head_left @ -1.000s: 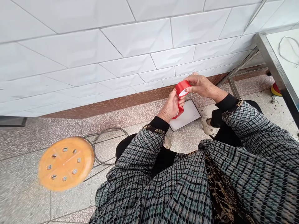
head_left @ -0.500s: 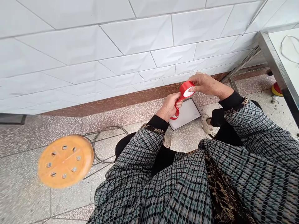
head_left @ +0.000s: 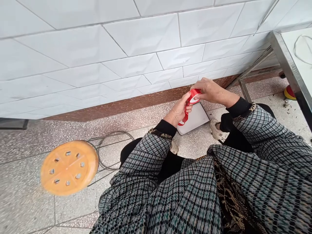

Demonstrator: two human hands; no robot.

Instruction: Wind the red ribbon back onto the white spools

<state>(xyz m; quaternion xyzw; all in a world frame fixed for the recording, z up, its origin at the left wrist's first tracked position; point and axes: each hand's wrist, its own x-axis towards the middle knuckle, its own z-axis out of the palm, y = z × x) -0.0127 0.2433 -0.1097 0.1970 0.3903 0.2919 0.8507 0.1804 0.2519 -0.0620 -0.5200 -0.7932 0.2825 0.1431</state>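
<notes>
A roll of red tape (head_left: 194, 94) with a white core is gripped by my right hand (head_left: 211, 91), its fingers bent over the top and the thumb at the core. My left hand (head_left: 179, 109) is closed on the loose red strip (head_left: 185, 118) close to the roll, with the thumb pointing up beside it. The strip's tail hangs in a curl below my left fingers. Beneath both hands a flat white panel with a dark edge (head_left: 196, 118) lies on the floor between my shoes.
An orange round stool (head_left: 69, 167) with metal legs is at the left. A metal-framed table (head_left: 290, 61) stands at the right, a red and yellow object (head_left: 290, 93) on the floor by it. The white tiled wall (head_left: 146, 35) rises ahead.
My right hand has brought the tape roll a little lower and left, closer to my left hand, and its fingers now cover more of the roll.
</notes>
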